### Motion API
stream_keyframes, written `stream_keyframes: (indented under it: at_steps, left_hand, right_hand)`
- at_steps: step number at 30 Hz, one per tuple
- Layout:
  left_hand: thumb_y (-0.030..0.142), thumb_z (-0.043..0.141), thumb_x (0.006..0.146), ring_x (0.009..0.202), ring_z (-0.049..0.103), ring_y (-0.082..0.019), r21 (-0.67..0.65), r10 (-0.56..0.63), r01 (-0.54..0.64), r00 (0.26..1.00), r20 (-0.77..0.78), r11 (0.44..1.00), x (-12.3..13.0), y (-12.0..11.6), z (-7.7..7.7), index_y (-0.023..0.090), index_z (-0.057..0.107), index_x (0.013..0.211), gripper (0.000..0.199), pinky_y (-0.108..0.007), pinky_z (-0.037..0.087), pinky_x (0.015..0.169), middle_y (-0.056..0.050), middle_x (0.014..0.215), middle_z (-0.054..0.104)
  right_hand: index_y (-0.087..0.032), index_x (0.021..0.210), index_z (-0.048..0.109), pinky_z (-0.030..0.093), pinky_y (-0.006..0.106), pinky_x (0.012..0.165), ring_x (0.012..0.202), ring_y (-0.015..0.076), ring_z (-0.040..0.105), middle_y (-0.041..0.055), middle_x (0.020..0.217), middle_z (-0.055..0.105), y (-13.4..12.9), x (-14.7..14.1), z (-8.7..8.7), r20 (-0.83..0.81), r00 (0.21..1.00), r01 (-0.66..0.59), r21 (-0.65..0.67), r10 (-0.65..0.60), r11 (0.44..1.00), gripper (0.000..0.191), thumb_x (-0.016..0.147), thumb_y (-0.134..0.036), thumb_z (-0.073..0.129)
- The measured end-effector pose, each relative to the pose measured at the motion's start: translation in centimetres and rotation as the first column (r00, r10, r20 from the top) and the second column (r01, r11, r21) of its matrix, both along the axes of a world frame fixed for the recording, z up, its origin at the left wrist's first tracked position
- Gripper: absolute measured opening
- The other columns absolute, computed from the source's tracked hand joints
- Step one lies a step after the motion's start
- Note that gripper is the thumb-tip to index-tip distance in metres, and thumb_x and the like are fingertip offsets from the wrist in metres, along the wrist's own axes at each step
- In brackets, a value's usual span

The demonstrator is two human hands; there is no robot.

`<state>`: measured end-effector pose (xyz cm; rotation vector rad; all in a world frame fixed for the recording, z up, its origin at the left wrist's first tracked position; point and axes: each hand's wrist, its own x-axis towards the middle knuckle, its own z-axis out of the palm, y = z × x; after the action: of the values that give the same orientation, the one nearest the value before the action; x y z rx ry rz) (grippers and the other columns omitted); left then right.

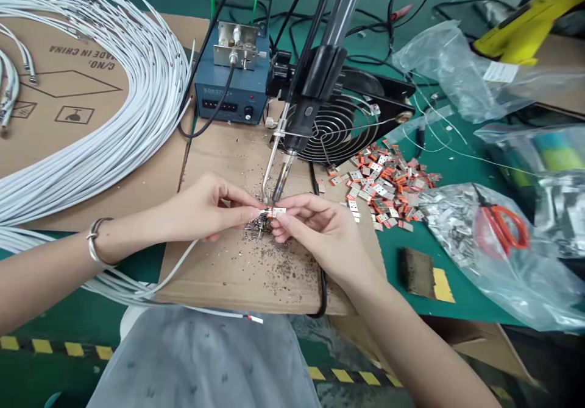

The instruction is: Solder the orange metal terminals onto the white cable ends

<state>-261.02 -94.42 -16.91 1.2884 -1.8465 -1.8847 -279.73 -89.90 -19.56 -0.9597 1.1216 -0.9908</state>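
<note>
Under the tip of a mounted soldering iron (287, 170), both hands meet over a cardboard sheet (205, 274) strewn with dark specks. My left hand (219, 208) pinches the end of a white cable (178, 266), whose length trails down from the fingers. In my right hand (315, 222) is a small USB connector (276, 212) with orange and white parts, held between thumb and index finger. The connector and the cable end touch or nearly touch at the iron's tip; the exact joint is too small to make out. A thin bent metal tube (270, 167) points down beside the iron.
A blue solder feeder (233, 82) stands behind, beside a black fan (338, 125). Loose connectors (388, 182) lie piled at the right, near a plastic bag (503, 274) with orange scissors (505, 225) on it. A large bundle of white cables (132, 116) curves across the left.
</note>
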Motion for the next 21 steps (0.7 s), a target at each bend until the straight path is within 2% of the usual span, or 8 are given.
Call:
stream_keyframes:
  at_steps: [9, 21]
  left_hand:
    - [0.023, 0.057, 0.080, 0.031, 0.038, -0.002, 0.028, -0.013, 0.013, 1.000, 0.004, 1.000, 0.06, -0.42, -0.17, 0.014, 0.069, 0.098, 0.023, -0.012, 0.031, 0.028, 0.004, 0.053, 0.050]
    - [0.022, 0.059, 0.080, 0.030, 0.040, -0.002, 0.037, 0.030, -0.030, 0.999, -0.010, 0.999, -0.11, -0.39, 0.00, 0.014, 0.069, 0.094, 0.019, -0.011, 0.031, 0.027, 0.003, 0.054, 0.053]
  right_hand:
    - [-0.017, 0.077, 0.066, 0.055, 0.013, 0.052, 0.052, 0.0056, 0.062, -0.0018, 0.061, 0.067, -0.28, 0.02, -0.18, 0.028, 0.999, 0.018, 0.008, -0.018, 1.000, 0.011, 0.069, -0.020, 0.073]
    - [-0.019, 0.078, 0.067, 0.056, 0.019, 0.051, 0.054, 0.0089, 0.062, -0.0008, 0.063, 0.067, -0.19, -0.06, -0.06, 0.008, 0.999, 0.043, 0.001, -0.043, 0.999, 0.013, 0.067, -0.022, 0.073]
